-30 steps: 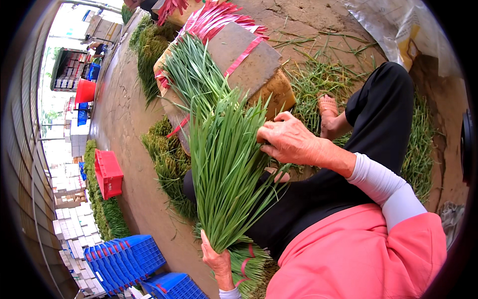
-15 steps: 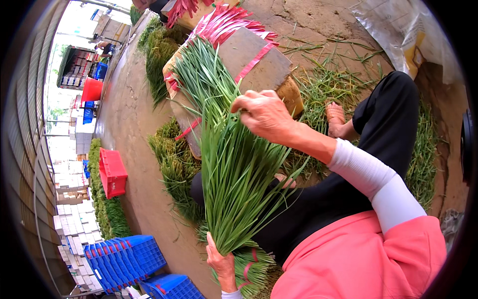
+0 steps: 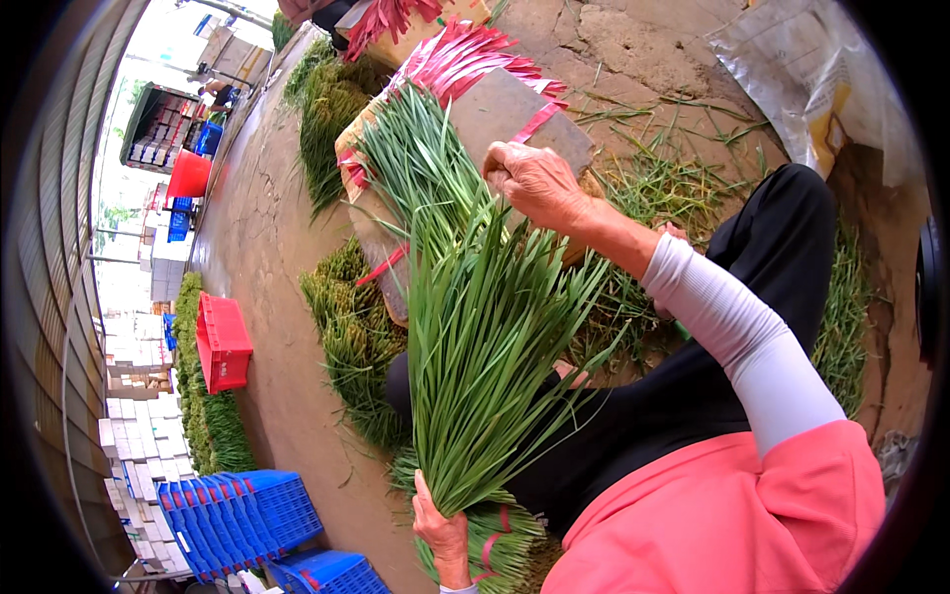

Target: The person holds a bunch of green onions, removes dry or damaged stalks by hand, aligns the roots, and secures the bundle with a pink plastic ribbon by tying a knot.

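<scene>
My left hand (image 3: 442, 532) is wrapped round the narrow lower end of a big bunch of garlic chives (image 3: 485, 356), whose long green leaves fan out up and away over my lap. Above the far end of the bunch, my right hand (image 3: 539, 183) is closed with its fingers curled together; what is between them, if anything, is hidden. Just past the bunch, more chives (image 3: 416, 148) lie on a wooden board (image 3: 520, 104), with a red strap (image 3: 535, 123) across it. Many loose red strips (image 3: 480, 61) are heaped at the board's far end.
Tied chives (image 3: 500, 540) lie beside my left hand. Piles of bundled greens (image 3: 351, 327) line the board's left side, and loose trimmings (image 3: 663, 188) cover the floor at right. Further left stand a red crate (image 3: 224, 342) and blue crates (image 3: 242, 520). A white sack (image 3: 792, 74) is at far right.
My right hand has lifted off the bunch and moved slightly up and to the right, its fingers curling in. The bunch's leaves spread wider. My left hand keeps its grip.
</scene>
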### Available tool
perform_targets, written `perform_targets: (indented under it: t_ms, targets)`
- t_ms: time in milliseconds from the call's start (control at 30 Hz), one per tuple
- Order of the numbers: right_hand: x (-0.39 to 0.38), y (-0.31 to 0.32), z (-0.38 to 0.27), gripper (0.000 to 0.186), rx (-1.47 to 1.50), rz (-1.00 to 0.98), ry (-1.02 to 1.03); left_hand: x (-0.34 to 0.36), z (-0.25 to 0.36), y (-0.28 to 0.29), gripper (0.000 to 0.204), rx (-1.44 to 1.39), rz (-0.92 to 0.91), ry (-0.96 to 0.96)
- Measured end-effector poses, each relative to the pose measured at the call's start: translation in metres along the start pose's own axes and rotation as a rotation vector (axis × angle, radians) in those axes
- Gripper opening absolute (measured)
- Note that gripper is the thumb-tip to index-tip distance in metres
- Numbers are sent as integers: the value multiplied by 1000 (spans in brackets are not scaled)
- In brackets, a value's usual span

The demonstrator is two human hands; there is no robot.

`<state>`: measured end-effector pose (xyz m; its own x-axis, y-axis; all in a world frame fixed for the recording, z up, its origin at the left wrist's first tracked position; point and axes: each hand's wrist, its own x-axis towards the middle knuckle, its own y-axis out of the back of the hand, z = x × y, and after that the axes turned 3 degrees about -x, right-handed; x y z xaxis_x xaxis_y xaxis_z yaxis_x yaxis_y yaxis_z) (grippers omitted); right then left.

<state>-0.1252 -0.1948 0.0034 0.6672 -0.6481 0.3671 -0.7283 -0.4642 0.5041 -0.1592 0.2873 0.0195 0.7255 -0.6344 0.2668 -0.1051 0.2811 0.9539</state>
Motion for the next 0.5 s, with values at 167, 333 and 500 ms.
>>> perform_targets:
  t_ms: [167,333,500]
  targets:
    - [14,-4,24,28,-424,-251,271,1,1,0,66,8,8,-19]
    - [18,-6,56,23,49,-381,-15,3,2,0,65,-2,-14,-17]
    - [25,-3,37,21,1085,-311,-847,8,2,4,65,12,-46,-26]
